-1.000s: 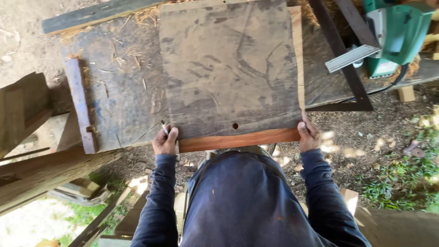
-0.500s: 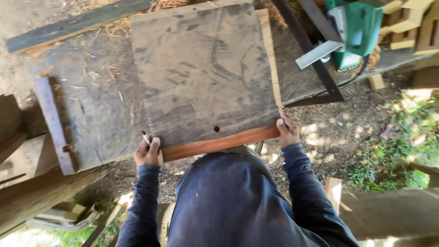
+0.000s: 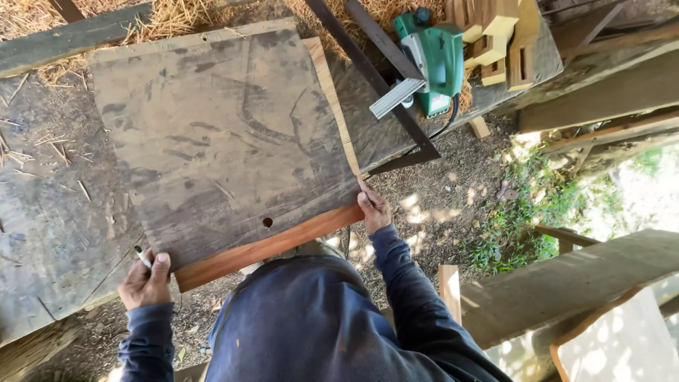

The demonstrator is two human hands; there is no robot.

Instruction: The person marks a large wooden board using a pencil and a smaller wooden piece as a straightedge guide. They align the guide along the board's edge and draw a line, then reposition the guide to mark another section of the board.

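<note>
Wood, grey and stained, makes up the big flat board (image 3: 219,134); it lies on the tabletop (image 3: 49,212) over a reddish plank (image 3: 276,244). It looks stiff and heavy, best held at its near corners. The left hand (image 3: 146,283) grips one corner and a marker (image 3: 142,256). The right hand (image 3: 373,206) pinches the other. Straw, a green power tool (image 3: 431,64) and dirt ground lie around.

Grey, dark-smudged template sheet (image 3: 219,141) above the fingers; reddish-brown board edge (image 3: 269,247) running between both hands. Green power tool (image 3: 433,60) with a silvery base beyond the right fingertips. Dark blue sleeves (image 3: 403,283), yellow straw (image 3: 163,28).
</note>
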